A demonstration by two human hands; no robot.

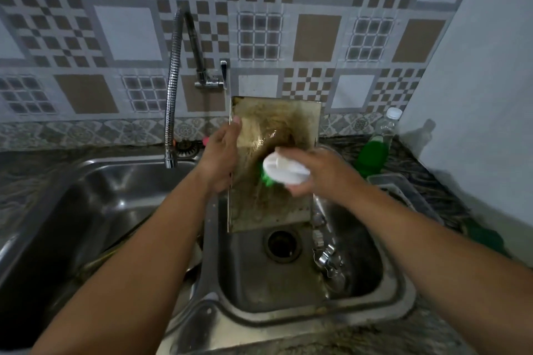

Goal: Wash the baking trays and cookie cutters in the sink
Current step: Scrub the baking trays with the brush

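A stained, brownish baking tray (277,124) stands almost upright over the right sink basin (288,282). My left hand (220,157) grips its left edge, thumb on the front face. My right hand (320,171) holds a white round brush (285,170) with green bristles, pressed against the tray's middle. Several metal cookie cutters (326,256) lie along the right side of the basin floor, near the drain (281,245).
A flexible chrome faucet hose (173,89) hangs over the left basin (86,225). A bottle of green dish soap (375,147) stands on the counter at the right. Beside it lies another metal tray (403,193). Patterned wall tiles rise behind.
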